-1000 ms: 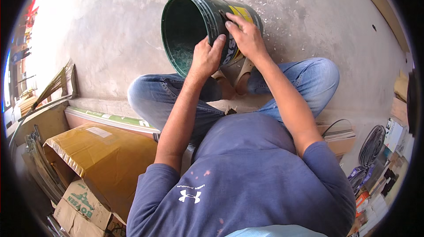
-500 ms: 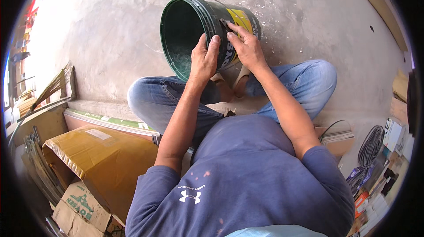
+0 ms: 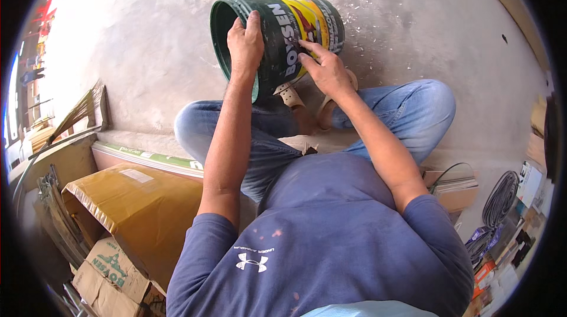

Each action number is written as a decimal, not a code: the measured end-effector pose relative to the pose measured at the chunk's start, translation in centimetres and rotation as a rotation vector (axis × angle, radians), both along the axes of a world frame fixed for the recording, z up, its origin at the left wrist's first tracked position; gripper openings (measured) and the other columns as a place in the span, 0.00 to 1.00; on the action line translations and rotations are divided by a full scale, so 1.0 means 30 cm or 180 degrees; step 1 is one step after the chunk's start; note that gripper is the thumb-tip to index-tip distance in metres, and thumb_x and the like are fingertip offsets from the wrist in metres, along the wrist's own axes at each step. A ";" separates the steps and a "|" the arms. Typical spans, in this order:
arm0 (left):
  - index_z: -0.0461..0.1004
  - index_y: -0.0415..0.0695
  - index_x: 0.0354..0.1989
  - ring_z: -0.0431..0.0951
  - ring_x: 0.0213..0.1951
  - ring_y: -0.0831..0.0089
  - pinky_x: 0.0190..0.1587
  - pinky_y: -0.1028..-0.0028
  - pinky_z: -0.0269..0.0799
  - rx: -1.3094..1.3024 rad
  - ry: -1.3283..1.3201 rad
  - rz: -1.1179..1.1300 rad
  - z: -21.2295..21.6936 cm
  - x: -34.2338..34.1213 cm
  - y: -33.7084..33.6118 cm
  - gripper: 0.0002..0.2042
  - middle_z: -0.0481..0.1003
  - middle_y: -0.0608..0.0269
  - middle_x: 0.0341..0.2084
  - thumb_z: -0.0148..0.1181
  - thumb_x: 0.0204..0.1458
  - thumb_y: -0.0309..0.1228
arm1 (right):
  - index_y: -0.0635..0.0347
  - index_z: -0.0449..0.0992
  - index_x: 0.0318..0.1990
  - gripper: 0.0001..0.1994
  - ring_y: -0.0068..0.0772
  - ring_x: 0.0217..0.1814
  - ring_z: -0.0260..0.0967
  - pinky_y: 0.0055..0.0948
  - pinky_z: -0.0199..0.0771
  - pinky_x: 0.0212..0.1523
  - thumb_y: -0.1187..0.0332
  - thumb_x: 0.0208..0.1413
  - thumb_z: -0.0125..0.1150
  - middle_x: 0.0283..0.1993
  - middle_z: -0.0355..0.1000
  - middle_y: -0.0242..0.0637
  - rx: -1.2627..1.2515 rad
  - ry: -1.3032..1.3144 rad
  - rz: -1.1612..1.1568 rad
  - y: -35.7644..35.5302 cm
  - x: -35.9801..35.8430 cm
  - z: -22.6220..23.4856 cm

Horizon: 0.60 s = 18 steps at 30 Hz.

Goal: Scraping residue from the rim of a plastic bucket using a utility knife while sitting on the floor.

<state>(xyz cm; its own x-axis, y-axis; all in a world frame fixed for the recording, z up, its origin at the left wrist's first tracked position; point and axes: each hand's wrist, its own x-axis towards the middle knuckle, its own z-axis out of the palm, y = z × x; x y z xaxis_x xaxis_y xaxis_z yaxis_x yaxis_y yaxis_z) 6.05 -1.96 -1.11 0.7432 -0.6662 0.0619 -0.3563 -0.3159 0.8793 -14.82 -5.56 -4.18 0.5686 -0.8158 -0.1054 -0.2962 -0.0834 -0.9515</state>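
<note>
A dark green plastic bucket (image 3: 269, 45) lies on its side before my shins, its mouth facing left. It carries a yellow label band and a thin wire handle. My left hand (image 3: 245, 45) is closed over the near side of its rim, fingers hidden inside the mouth. My right hand (image 3: 326, 70) is at the label, thumb and forefinger drawn close together by the bucket's wall. Something small and dark seems to be at those fingertips, too small to name. Pale flakes (image 3: 369, 36) are scattered on the floor by the bucket's base.
My crossed legs in jeans (image 3: 407, 104) border the bucket on the near side. At left are a brown carton (image 3: 139, 199) and a broom (image 3: 80, 113). Coiled black cable (image 3: 501, 199) and boxes lie at right. A long carton (image 3: 514, 12) stands far right.
The bucket has rolled so that more of its label faces up, and its mouth has turned away. My left hand has moved left and up with the rim; my right hand has come slightly nearer.
</note>
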 end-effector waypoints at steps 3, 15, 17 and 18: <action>0.79 0.32 0.39 0.84 0.33 0.57 0.39 0.61 0.76 0.0225 0.0117 -0.0469 0.018 -0.005 0.023 0.23 0.82 0.45 0.28 0.61 0.63 0.47 | 0.57 0.78 0.63 0.23 0.46 0.58 0.80 0.36 0.76 0.60 0.56 0.65 0.63 0.56 0.80 0.53 0.0478 -0.0116 -0.0010 -0.029 -0.021 0.009; 0.83 0.44 0.34 0.85 0.33 0.53 0.36 0.59 0.78 0.0610 -0.1351 -0.1107 0.108 -0.183 -0.032 0.24 0.82 0.53 0.27 0.61 0.62 0.55 | 0.65 0.69 0.67 0.25 0.61 0.51 0.81 0.48 0.81 0.51 0.63 0.66 0.59 0.52 0.79 0.63 -0.1178 -0.0116 -0.0980 -0.137 -0.087 0.225; 0.76 0.43 0.26 0.81 0.30 0.49 0.34 0.55 0.75 0.0439 -0.1537 -0.1189 0.109 -0.207 -0.038 0.24 0.78 0.52 0.22 0.52 0.69 0.50 | 0.65 0.68 0.67 0.25 0.61 0.51 0.81 0.48 0.81 0.50 0.64 0.67 0.59 0.51 0.79 0.63 -0.1057 -0.0129 -0.0974 -0.155 -0.088 0.251; 0.76 0.43 0.26 0.81 0.30 0.49 0.34 0.55 0.75 0.0441 -0.1536 -0.1189 0.109 -0.215 -0.038 0.24 0.78 0.52 0.22 0.52 0.69 0.50 | 0.65 0.68 0.68 0.25 0.62 0.50 0.81 0.48 0.81 0.49 0.64 0.67 0.59 0.50 0.79 0.62 -0.0932 -0.0150 -0.0958 -0.164 -0.084 0.252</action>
